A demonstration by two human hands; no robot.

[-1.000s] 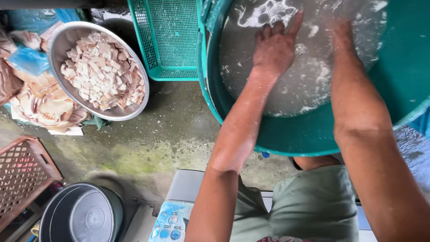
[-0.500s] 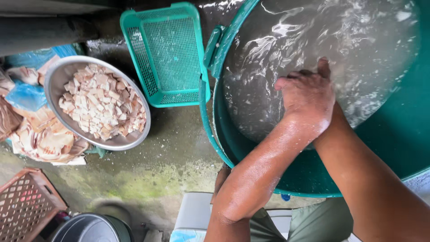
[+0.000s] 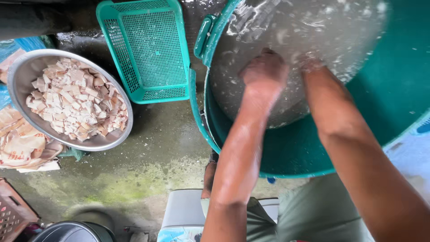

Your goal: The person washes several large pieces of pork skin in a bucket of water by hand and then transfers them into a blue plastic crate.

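Since half a second ago my two hands have separated: they were stacked together in the middle of the water, and now the left hand [image 3: 264,71] is alone, curled into a loose fist at the water surface, while the right hand [image 3: 313,62] has gone under the foam just beside it, so I see mostly the wrist. The view has also slid, so the tub [image 3: 286,157] fills more of the right side. I cannot tell if the left fist holds something; nothing shows between the fingers. For the right hand I cannot tell its state either, the cloudy water [image 3: 313,31] hides it. The water lies directly ahead of both hands, in the far part of the tilted tub, and both forearms reach into it over the near rim. The left hand is the one nearer to the tub handle [image 3: 204,36] and to the green basket [image 3: 148,49], which lies on the floor just beside the tub on the left. The metal bowl [image 3: 27,74] with pale cut pieces [image 3: 76,105] is further left, well apart from both hands.
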